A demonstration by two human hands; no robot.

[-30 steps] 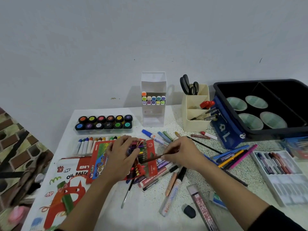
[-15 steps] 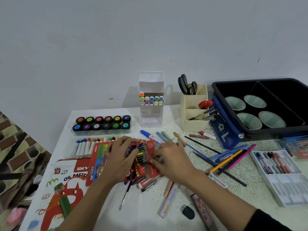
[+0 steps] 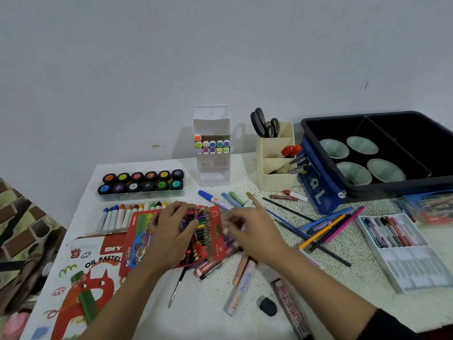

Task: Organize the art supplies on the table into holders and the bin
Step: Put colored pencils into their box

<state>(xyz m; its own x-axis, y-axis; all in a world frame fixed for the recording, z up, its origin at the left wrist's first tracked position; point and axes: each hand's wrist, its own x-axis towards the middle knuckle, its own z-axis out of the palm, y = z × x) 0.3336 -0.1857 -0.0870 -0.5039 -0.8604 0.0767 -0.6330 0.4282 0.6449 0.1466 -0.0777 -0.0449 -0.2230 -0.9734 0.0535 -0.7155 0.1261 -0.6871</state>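
Note:
A red box of coloured pencils (image 3: 139,231) lies open at the table's front left, its pencils (image 3: 204,231) showing in a row. My left hand (image 3: 171,234) lies on the box and holds it down. My right hand (image 3: 252,231) is blurred at the box's right edge, fingers curled; whether they hold anything is unclear. Loose pencils and pens (image 3: 328,227) lie scattered to the right. A white marker holder (image 3: 211,173), a cream holder (image 3: 277,180) with scissors, and a black bin (image 3: 318,128) with paint dishes stand at the back.
A tray of paint pots (image 3: 142,182) and oil pastel sticks (image 3: 115,214) sit at the left, above an oil pastel box (image 3: 81,278). A blue pencil case (image 3: 318,190) leans on the bin. A white pen tray (image 3: 404,266) is at the right. A marker (image 3: 239,288), brush (image 3: 176,288) and black eraser (image 3: 267,306) lie in front.
A second ago my right hand held a thin pencil with its tip in the box. It then came to the box's right edge and has now shifted slightly right. My left hand has stayed on the box.

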